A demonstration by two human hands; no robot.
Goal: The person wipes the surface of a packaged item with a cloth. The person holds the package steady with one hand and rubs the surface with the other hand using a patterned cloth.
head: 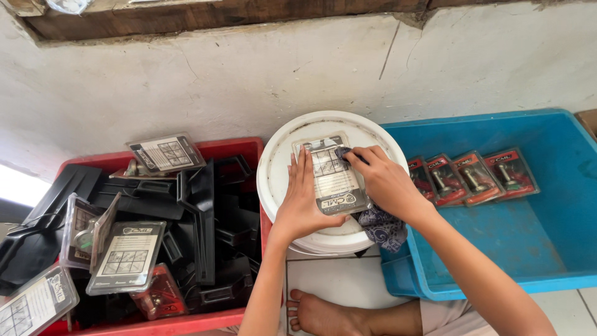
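A clear blister pack (331, 175) with a printed card lies face down on the lid of a white bucket (280, 155). My left hand (301, 205) presses flat on the pack's left side. My right hand (385, 180) pinches a dark patterned cloth (380, 227) and rubs a fold of it on the pack's upper right corner. The rest of the cloth hangs below my right wrist.
A red crate (236, 147) on the left holds black plastic parts and several blister packs. A blue bin (547, 224) on the right holds a row of red-backed blister packs (472, 177). A white wall stands behind. My bare foot (320, 314) rests on the tiled floor.
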